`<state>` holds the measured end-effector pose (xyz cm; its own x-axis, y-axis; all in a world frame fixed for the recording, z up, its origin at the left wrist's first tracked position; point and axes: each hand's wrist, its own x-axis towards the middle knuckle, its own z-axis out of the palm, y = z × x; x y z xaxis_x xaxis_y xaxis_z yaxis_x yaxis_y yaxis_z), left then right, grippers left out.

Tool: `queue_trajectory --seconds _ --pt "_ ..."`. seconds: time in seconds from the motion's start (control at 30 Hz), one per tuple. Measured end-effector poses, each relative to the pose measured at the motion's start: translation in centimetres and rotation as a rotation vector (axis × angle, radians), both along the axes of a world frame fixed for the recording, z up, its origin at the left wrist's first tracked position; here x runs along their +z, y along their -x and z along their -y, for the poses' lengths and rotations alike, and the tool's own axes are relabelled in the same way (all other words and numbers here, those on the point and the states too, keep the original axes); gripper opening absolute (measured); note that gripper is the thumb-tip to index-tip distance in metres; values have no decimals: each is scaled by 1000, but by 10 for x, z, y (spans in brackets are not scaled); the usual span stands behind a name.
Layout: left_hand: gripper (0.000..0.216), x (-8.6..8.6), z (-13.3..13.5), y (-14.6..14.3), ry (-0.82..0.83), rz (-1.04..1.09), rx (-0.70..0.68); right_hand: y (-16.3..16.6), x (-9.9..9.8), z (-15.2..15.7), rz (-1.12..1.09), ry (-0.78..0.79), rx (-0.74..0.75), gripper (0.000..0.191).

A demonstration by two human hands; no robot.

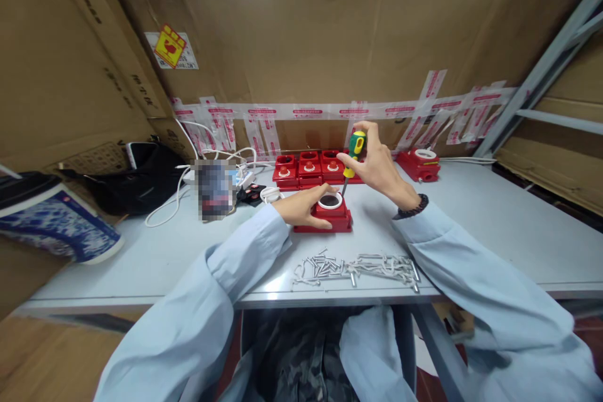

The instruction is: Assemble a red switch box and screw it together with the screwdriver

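Two hands, both occupied: left hand (308, 207) closed around the left side of one red box (330, 223), with thumb along the near face and fingers by the white ring (330, 206) on top; right hand (380, 166), at about one o'clock from this box, gripping one screwdriver (357, 146) by its green-yellow handle, shaft down toward the ring's right edge. Not possible to tell from this view whether engaged there or only near. Main danger, as a judgement: slipping of the tip under a tilted push, with a scratch on the ring or a stab toward the left fingers, so close beside. Second possible trouble: twisting of the box on the smooth table (494, 226), because of a loose left grip. Third: falling of metal pieces (330, 269) over the near edge, after a brush from the right sleeve (452, 242). Now the count, with the held box as clock centre: toward twelve, three red boxes (309, 177) clearly visible in a row, plus a further red part (357, 178) behind the right hand, uncertain as a fourth; at two, one lone red box (418, 166); between five and six, metal pieces too overlapped for exact counting; at nine, one patterned cup (59, 220).
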<state>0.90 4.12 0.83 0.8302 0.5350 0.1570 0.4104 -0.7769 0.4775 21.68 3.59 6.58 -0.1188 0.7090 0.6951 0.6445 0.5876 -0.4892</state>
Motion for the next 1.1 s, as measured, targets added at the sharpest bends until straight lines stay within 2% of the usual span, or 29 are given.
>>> queue_trajectory --seconds 0.13,0.2,0.23,0.3,0.47,0.57,0.67,0.73,0.83,0.9,1.0,1.1 --pt "74 0 0 0 1 1 7 -16 16 3 -1 250 497 50" --pt "74 1 1 0 8 -1 8 -20 21 5 -8 339 626 46" --pt "74 2 1 0 10 -2 6 -19 21 5 -16 335 632 44" --pt "74 2 2 0 10 -1 0 -14 18 6 -43 248 542 41" --pt "75 3 2 -1 6 -2 6 9 1 7 -53 -29 92 38" --pt "76 3 2 -1 7 -9 11 17 -6 6 -34 -98 -46 37" --pt "75 1 1 -1 10 -5 5 15 -6 3 -35 -63 4 41" --pt "74 1 1 -1 9 -2 4 9 -3 1 -64 19 169 46" --pt "75 2 1 -1 7 -3 6 -2 6 0 -126 242 504 54" --pt "75 2 2 -1 9 -3 9 -8 10 0 -146 353 624 55" --pt "72 3 3 -1 4 7 5 -8 9 2 -176 318 611 52" --pt "72 3 3 -1 5 12 1 -2 5 6 -179 216 469 48"
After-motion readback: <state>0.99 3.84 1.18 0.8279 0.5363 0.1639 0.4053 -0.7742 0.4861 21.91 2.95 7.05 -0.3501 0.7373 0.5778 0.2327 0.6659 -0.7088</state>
